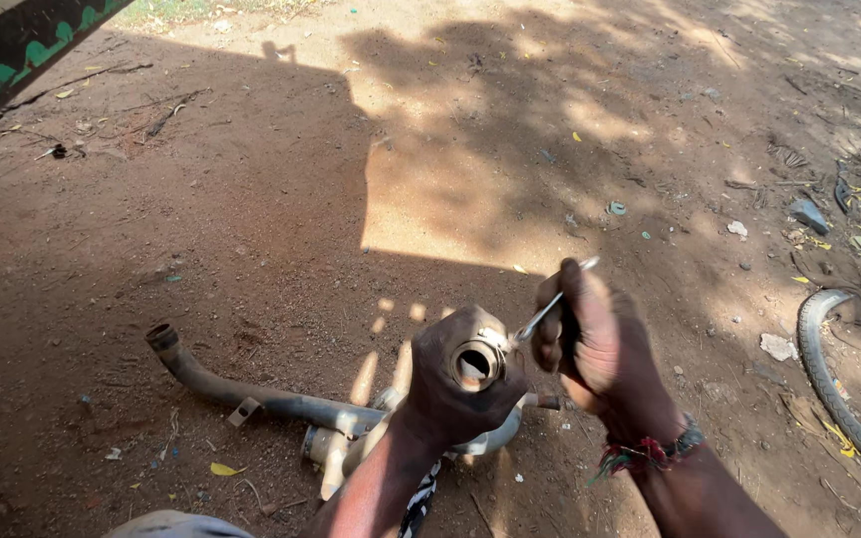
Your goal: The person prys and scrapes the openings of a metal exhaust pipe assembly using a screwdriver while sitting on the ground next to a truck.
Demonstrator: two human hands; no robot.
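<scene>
The left hand (455, 384) is closed tightly around one short round metal fitting with an open bore (476, 364), held up with the bore facing the camera. The fingers wrap the fitting fully; only its ring-shaped end face and hole show.

The right hand (595, 339) is clenched in a fist around one thin bright metal rod-like tool (550, 307). The upper end of the tool projects above the fist; the lower end slants down to the left and meets the rim of the fitting. The exact kind of tool cannot be told. One beaded wristband in red and green (650, 453) sits on the right wrist.

Below the hands, on the reddish-brown dirt ground (251, 229), lies one long bent grey metal pipe with an open end (241, 389). It runs from the left toward a cluster of pale tubular metal parts (336, 448) directly beneath the left forearm; their number cannot be counted.

At the right edge, one curved black rubber tyre (829, 384) lies partly in view. One dark panel with green painted marks (12, 50) fills the top left corner. Small litter and yellow leaves are scattered across the ground.
</scene>
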